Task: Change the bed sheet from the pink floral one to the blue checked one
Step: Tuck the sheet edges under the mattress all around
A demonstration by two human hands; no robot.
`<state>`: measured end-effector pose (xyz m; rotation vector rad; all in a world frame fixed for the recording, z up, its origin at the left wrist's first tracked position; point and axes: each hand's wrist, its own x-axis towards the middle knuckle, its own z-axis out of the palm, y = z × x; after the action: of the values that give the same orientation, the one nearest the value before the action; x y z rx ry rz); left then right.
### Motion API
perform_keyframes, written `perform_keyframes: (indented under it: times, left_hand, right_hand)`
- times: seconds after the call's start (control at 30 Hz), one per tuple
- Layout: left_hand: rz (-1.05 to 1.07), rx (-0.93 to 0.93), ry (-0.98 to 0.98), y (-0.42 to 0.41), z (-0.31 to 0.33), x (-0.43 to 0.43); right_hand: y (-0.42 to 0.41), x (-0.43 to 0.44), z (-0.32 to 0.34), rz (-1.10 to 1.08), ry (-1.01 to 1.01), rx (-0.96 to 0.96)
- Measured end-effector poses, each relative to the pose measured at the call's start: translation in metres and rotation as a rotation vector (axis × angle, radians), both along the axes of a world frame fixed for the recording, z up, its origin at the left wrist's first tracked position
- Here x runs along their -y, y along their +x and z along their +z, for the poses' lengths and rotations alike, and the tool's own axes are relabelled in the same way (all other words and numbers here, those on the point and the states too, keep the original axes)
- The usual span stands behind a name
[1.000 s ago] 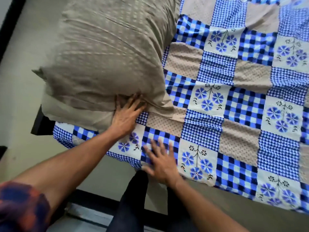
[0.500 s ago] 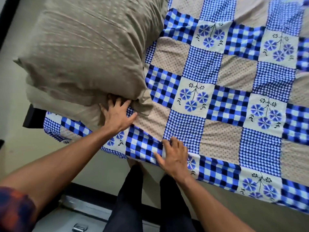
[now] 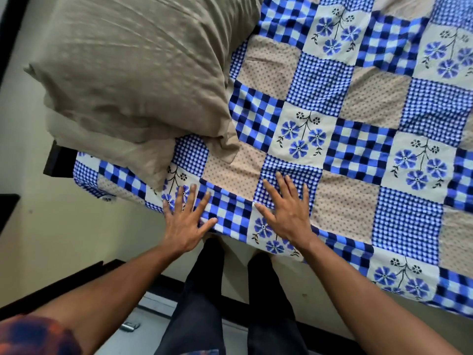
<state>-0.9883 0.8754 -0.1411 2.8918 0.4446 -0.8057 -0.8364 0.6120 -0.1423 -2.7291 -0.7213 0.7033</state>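
Looking down from my head, the blue checked sheet (image 3: 358, 155) lies spread over the bed, running out to the right of the pillow (image 3: 133, 73) and under it. Its near edge hangs over the side by my dark trousers (image 3: 197, 303). Pale floor (image 3: 64, 239) shows left of the pillow and below it. A dark corner of the bed frame (image 3: 55, 160) juts out just under the pillow's left end.

The pillow is plump, creased and taupe, with a faint woven dot pattern. The sheet is printed in squares: bold navy-and-blue checks, fine gingham, beige dotted patches, and cream ones with blue flowers.

My left hand (image 3: 184, 221) lies flat with its fingers spread on the sheet's edge, just below the pillow's lower corner. My right hand (image 3: 289, 213) also rests flat on the sheet, fingers straight, further right of the pillow. My left sleeve (image 3: 33, 334) is blotched orange and navy.
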Motion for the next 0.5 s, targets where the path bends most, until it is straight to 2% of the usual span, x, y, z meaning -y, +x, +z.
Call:
perform_keyframes:
  times: [0.17, 0.3, 0.4, 0.5]
  left_hand:
    - [-0.066, 0.036, 0.012, -0.028, 0.016, -0.013]
    - [-0.220, 0.248, 0.072, -0.053, 0.016, -0.032]
    - [-0.249, 0.330, 0.107, -0.040, 0.016, -0.034]
    - [-0.255, 0.417, 0.061, -0.009, 0.019, -0.018]
  right_hand:
    - [0.006, -0.003, -0.006, -0.027, -0.002, -0.004]
    - [0.017, -0.006, -0.007, -0.015, 0.003, -0.005]
    - [0.003, -0.007, -0.001, -0.031, 0.108, 0.049]
    - [-0.037, -0.008, -0.003, -0.004, 0.087, 0.032]
